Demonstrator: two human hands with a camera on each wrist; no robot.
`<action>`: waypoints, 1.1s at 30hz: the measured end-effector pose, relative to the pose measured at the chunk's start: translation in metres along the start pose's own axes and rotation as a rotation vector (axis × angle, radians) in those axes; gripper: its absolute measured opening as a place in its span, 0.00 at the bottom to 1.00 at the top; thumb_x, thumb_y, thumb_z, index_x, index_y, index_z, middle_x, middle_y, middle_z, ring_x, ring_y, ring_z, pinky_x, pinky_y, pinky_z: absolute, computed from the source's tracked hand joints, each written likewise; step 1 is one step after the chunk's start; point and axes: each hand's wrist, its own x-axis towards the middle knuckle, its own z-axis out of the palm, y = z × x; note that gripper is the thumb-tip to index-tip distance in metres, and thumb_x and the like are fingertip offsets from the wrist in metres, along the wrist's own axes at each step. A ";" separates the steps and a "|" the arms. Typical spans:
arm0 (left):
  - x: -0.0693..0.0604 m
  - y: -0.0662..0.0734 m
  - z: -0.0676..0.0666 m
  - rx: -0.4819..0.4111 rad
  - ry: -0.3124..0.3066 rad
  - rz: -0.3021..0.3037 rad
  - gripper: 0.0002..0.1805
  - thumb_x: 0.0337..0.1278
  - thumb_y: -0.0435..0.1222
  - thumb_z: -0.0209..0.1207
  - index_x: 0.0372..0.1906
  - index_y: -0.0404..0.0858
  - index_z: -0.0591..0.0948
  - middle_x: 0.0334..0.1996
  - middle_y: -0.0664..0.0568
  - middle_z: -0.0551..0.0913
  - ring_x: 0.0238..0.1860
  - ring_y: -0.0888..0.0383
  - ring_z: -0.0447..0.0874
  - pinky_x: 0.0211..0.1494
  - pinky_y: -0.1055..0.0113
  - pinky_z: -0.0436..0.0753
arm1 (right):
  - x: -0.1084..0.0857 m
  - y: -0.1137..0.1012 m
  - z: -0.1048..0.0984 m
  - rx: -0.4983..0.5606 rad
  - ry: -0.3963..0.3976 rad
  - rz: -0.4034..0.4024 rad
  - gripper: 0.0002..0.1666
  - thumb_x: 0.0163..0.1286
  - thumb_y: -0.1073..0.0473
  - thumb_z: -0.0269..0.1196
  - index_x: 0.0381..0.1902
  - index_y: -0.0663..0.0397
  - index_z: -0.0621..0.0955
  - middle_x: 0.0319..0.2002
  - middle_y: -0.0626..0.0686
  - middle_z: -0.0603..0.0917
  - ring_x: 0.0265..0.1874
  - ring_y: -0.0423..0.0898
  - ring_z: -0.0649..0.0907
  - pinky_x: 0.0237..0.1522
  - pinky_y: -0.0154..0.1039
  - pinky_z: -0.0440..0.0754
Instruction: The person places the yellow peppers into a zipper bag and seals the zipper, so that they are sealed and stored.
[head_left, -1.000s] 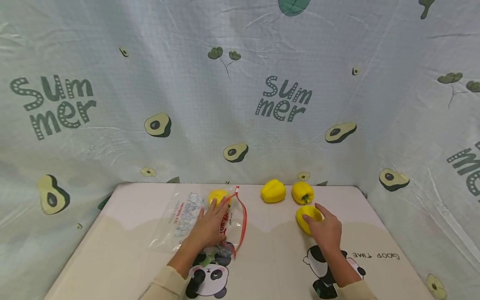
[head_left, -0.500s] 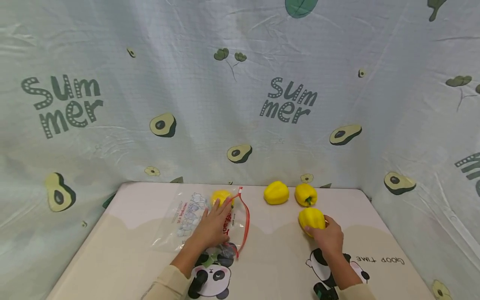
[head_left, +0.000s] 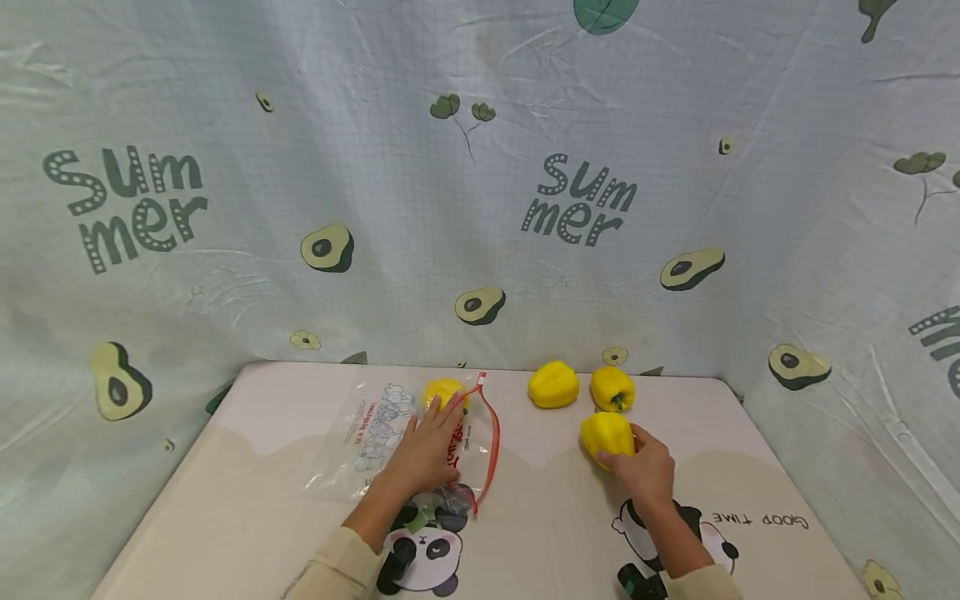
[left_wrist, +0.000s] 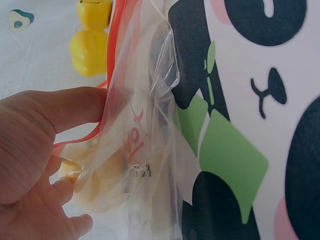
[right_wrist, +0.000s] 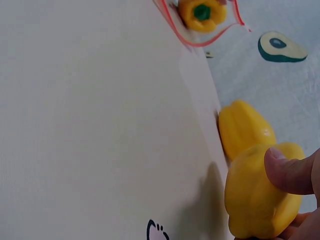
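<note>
Head view: the left hand (head_left: 422,450) reaches forward, fingers spread over a clear zip bag (head_left: 336,462) on the bench (head_left: 225,517), a bagged yellow bell pepper (head_left: 442,388) inside near its mouth. The right hand (head_left: 649,471) pinches another yellow bell pepper (head_left: 606,437), just before a stem-forward bell pepper (head_left: 612,387).

Left wrist view: thumb extended to the red seal (left_wrist: 116,35) (other fingers loosely bent).

Right wrist view: thumb laid along the gripped pepper's side.

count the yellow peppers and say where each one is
4. One pepper lies in the clear bag by the left hand; a second pepper and third pepper sit near the table's far edge; the right hand holds the fourth pepper.
</note>
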 end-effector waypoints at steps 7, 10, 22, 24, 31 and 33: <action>-0.001 0.000 -0.001 -0.007 -0.006 -0.001 0.60 0.49 0.37 0.79 0.84 0.44 0.55 0.86 0.51 0.50 0.87 0.42 0.43 0.85 0.34 0.48 | -0.003 -0.006 0.010 -0.009 -0.015 -0.028 0.48 0.62 0.60 0.75 0.76 0.69 0.67 0.71 0.73 0.73 0.68 0.69 0.75 0.75 0.66 0.69; 0.000 0.000 0.000 -0.006 -0.006 -0.002 0.60 0.48 0.37 0.79 0.84 0.45 0.55 0.86 0.51 0.50 0.87 0.42 0.43 0.85 0.35 0.48 | -0.005 -0.007 0.015 -0.009 -0.024 -0.035 0.48 0.61 0.60 0.75 0.75 0.69 0.68 0.71 0.72 0.74 0.67 0.68 0.76 0.75 0.66 0.69; -0.001 0.001 -0.004 -0.015 -0.006 -0.006 0.61 0.49 0.37 0.79 0.85 0.45 0.54 0.87 0.52 0.49 0.87 0.42 0.42 0.85 0.34 0.47 | -0.011 -0.019 0.034 -0.001 -0.052 -0.066 0.47 0.60 0.61 0.77 0.74 0.68 0.70 0.70 0.71 0.76 0.66 0.66 0.78 0.75 0.66 0.70; -0.002 0.001 -0.003 -0.020 -0.006 -0.003 0.60 0.49 0.37 0.79 0.84 0.44 0.55 0.86 0.51 0.50 0.87 0.42 0.43 0.85 0.34 0.47 | -0.012 -0.020 0.036 -0.001 -0.059 -0.066 0.47 0.60 0.61 0.77 0.74 0.69 0.70 0.70 0.71 0.76 0.66 0.66 0.78 0.75 0.66 0.70; -0.002 0.001 -0.003 -0.023 -0.005 -0.003 0.60 0.48 0.37 0.79 0.84 0.44 0.55 0.86 0.51 0.51 0.87 0.42 0.43 0.85 0.33 0.47 | -0.015 -0.024 0.045 0.018 -0.070 -0.096 0.46 0.59 0.62 0.77 0.72 0.69 0.72 0.68 0.70 0.78 0.64 0.66 0.80 0.73 0.65 0.73; -0.001 0.002 -0.002 -0.019 -0.005 0.000 0.60 0.48 0.37 0.79 0.84 0.44 0.56 0.86 0.51 0.51 0.87 0.42 0.44 0.85 0.33 0.47 | -0.015 -0.025 0.047 0.025 -0.072 -0.098 0.46 0.59 0.63 0.77 0.72 0.68 0.72 0.68 0.70 0.78 0.65 0.66 0.80 0.73 0.64 0.73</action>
